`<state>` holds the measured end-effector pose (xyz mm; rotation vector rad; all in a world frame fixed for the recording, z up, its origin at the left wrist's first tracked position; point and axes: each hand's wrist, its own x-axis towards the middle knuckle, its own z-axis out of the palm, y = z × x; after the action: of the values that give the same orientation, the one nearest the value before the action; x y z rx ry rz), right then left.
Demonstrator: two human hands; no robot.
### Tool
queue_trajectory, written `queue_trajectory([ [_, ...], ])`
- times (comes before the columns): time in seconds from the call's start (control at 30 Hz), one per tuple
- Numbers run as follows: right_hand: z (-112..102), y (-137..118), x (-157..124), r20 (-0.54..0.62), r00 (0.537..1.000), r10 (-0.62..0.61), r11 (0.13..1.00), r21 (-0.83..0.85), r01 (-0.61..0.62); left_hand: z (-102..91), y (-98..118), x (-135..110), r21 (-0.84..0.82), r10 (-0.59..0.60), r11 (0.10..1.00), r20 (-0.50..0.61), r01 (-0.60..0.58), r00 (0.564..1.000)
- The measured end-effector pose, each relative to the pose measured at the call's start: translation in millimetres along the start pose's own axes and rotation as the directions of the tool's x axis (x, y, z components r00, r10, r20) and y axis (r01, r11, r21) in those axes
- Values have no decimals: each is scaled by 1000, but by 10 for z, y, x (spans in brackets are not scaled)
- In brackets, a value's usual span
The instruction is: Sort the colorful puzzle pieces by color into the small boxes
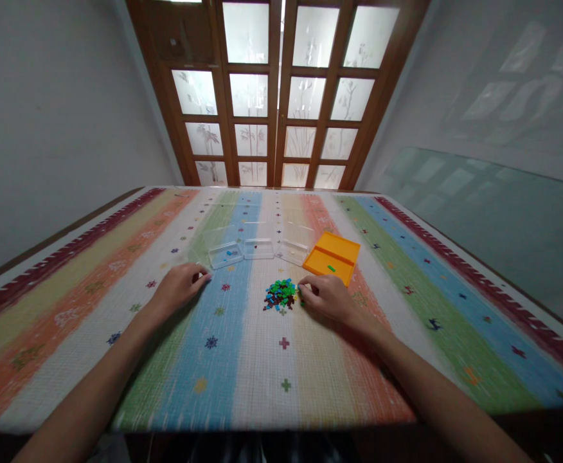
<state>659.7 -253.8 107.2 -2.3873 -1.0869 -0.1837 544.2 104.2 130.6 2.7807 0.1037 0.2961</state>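
Observation:
A small heap of tiny coloured pieces (pixel 280 294), green, blue and dark red, lies in the middle of the striped tablecloth (pixel 243 360). My right hand (pixel 327 297) rests just right of the heap, its fingers pinched together at the heap's edge; what they hold is too small to name. My left hand (pixel 180 286) lies on the cloth to the left, fingers curled loosely, near a clear plastic box (pixel 225 254). An orange tray (pixel 333 257) with a green piece in it sits behind my right hand.
Three clear plastic boxes stand in a row behind the heap; the middle one (pixel 258 248) and the right one (pixel 293 251) lie between the left box and the orange tray. A wooden door with frosted panes (pixel 276 96) rises beyond the table's far edge.

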Motion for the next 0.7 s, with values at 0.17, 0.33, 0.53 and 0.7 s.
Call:
queue_trajectory([
  [0.17, -5, -18, -9, -3, 1000, 9, 1000, 3, -9, 19, -30, 29, 40, 1, 999, -11, 0, 1000],
  [0.33, -13, -24, -13, 7, 1000, 5, 1000, 2, -5, -13, 36, 26, 53, -27, 998, -24, 28, 999],
  [0.53, 9, 3, -11, 21, 1000, -2, 1000, 5, 2, 116, 433, 17, -97, 105, 990, -8, -106, 994],
  [0.7, 9, -12, -16, 16, 1000, 9, 1000, 7, -9, 373, 901, 24, -213, 244, 953, 119, -215, 962],
])
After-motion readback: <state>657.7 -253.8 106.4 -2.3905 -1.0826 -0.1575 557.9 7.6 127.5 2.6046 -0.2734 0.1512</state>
